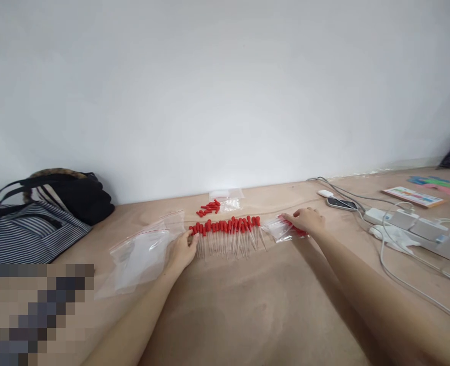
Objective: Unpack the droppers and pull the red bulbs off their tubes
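Droppers (225, 227), clear-stemmed, red-bulbed, extend right from left hand (182, 250); right hand (309, 221) touches clear plastic bag (280, 230); whether touching fingers pinch, I cannot tell.

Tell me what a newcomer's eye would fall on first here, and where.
First, the row of red-topped droppers just below the picture's centre, between the left hand and the right hand, which touches a clear plastic bag. Next, the loose red bulbs behind the row, then the striped bag at the left edge.
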`<state>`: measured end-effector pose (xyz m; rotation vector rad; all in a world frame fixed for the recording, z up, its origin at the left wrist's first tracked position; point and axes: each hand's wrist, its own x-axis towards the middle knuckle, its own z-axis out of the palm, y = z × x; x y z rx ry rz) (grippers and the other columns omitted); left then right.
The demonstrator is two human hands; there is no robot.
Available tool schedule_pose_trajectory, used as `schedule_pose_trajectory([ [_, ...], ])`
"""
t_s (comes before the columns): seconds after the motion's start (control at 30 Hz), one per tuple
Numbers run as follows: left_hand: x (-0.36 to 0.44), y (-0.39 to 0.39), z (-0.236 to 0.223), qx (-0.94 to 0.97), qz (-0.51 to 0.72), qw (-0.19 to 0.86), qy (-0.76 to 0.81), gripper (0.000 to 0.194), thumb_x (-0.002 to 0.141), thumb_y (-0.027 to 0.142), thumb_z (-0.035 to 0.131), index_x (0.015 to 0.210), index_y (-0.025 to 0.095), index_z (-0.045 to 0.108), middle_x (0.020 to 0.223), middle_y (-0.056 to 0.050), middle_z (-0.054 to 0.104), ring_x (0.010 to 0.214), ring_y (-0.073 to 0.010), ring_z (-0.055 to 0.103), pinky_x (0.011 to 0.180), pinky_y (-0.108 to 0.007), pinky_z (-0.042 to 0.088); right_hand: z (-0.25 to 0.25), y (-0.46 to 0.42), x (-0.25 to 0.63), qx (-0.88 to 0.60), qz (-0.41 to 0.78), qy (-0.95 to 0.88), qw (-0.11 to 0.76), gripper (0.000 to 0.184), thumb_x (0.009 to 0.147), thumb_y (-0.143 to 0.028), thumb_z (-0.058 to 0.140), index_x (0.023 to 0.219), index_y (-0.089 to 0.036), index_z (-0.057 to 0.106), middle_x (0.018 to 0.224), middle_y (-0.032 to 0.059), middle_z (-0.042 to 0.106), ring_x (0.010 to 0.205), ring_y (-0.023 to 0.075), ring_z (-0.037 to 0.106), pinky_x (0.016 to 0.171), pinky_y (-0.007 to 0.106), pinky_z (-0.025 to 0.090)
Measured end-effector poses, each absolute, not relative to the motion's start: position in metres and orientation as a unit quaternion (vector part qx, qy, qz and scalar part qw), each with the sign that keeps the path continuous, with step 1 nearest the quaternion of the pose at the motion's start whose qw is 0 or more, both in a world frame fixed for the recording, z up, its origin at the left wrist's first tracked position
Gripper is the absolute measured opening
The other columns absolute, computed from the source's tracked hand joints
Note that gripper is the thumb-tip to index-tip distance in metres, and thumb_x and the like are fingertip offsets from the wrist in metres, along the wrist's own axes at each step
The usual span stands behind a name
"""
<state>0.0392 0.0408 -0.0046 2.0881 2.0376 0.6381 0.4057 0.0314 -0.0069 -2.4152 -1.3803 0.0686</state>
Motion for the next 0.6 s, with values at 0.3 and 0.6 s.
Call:
schedule_pose_trajectory([
  [0.3,0.032,0.040,-0.017,0.712,0.255,0.052,0.652,0.030,0.083,0.027,0.042,0.103,0.011,0.057,0.103,-0.012,0.064,0.093,-0.0218,0.060,0.083,-0.032,0.044,-0.011,0.054,0.410,-0.871,0.092,-0.463,0.138,0.035,0.072,-0.050,0.052,0.086,-0.022,0.068,0.100,0.0115,0.063,0.105,0.0311,0.048,0.085,0.044,0.033],
  [0.6,0.022,0.023,-0.033,0.738,0.309,0.011,0.599,0.028,0.079,0.032,0.045,0.095,0.013,0.058,0.098,-0.012,0.057,0.097,-0.0243,0.053,0.087,-0.038,0.043,-0.017,0.072,0.419,-0.883,0.118,-0.433,0.139,0.053,0.060,-0.061,0.057,0.085,-0.015,0.066,0.102,0.0184,0.061,0.107,0.0376,0.047,0.084,0.053,0.033],
])
